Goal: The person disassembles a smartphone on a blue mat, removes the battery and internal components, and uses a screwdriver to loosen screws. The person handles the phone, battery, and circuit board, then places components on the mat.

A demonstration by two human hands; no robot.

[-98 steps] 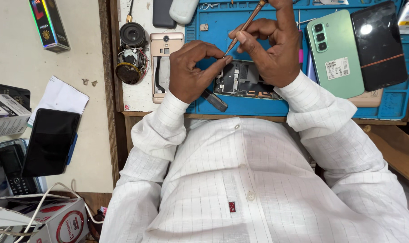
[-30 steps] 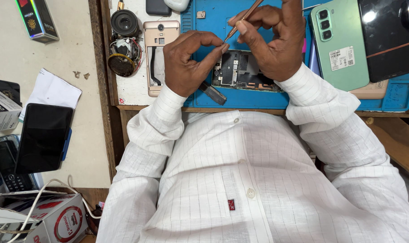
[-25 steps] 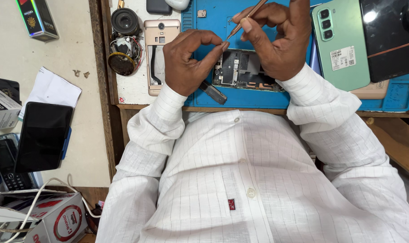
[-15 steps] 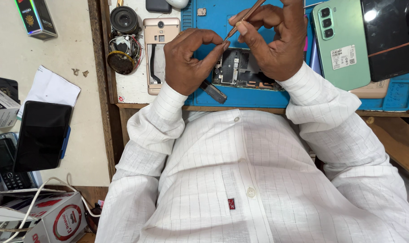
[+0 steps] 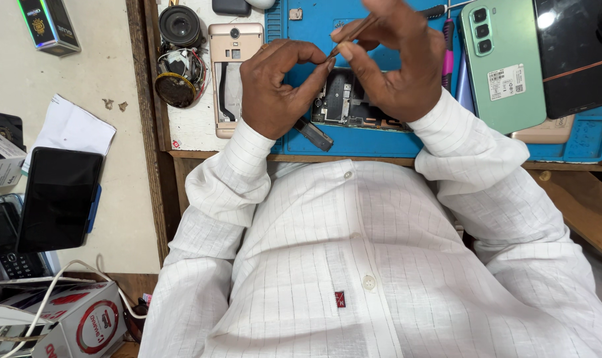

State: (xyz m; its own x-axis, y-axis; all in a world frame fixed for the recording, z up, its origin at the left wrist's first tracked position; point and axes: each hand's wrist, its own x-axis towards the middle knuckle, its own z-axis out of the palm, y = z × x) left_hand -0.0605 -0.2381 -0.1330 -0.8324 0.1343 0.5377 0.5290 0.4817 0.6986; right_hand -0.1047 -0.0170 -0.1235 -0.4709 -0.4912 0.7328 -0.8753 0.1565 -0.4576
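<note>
The right hand pinches a thin brown tool between thumb and fingers, tip angled down. The left hand curls, thumb and forefinger meeting at that tip; whether they grip anything is unclear. Under both hands lies an opened phone on the blue mat. Left lies a gold shell, right a green phone.

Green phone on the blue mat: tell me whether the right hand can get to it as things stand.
Probably yes. The green phone lies face down on the blue mat just beside the right hand, with nothing lying across its back. But that hand is pinching a thin brown tool, so it would have to put that down first.
</note>
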